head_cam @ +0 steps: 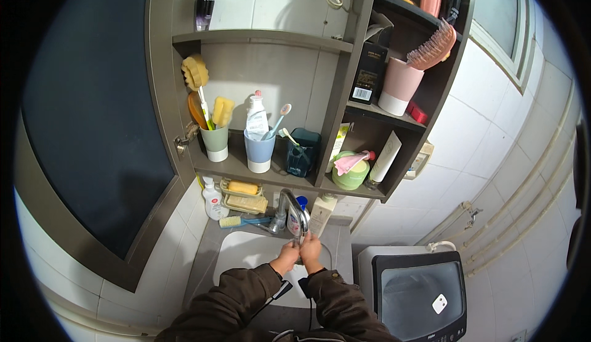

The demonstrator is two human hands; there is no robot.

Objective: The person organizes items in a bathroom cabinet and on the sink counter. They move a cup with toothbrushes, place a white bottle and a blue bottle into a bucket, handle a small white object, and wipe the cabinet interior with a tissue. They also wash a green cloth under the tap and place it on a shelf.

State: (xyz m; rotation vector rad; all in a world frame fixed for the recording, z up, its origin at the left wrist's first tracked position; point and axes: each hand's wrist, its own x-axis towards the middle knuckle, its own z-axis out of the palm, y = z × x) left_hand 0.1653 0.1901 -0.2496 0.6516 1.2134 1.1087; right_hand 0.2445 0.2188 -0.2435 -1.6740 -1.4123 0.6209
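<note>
Both my hands are together under the spout of a chrome faucet (pixel 300 215), above a white sink basin (pixel 235 252). My left hand (pixel 287 255) is on the left with its fingers curled; my right hand (pixel 310 249) is beside it, close to the spout's end. Something dark shows between and just below them, too small to name, so whether either hand holds it cannot be told. Brown jacket sleeves cover both forearms. Behind the faucet stand a blue-capped bottle (pixel 293 224) and a pale pump bottle (pixel 322 215).
A scrub brush (pixel 231 222), a soap dish with yellow soap (pixel 243 187) and a white bottle (pixel 215 203) line the counter's back left. Above hangs an open shelf cabinet (pixel 263 37) with cups and toothbrushes. A top-loading washing machine (pixel 420 291) stands at right.
</note>
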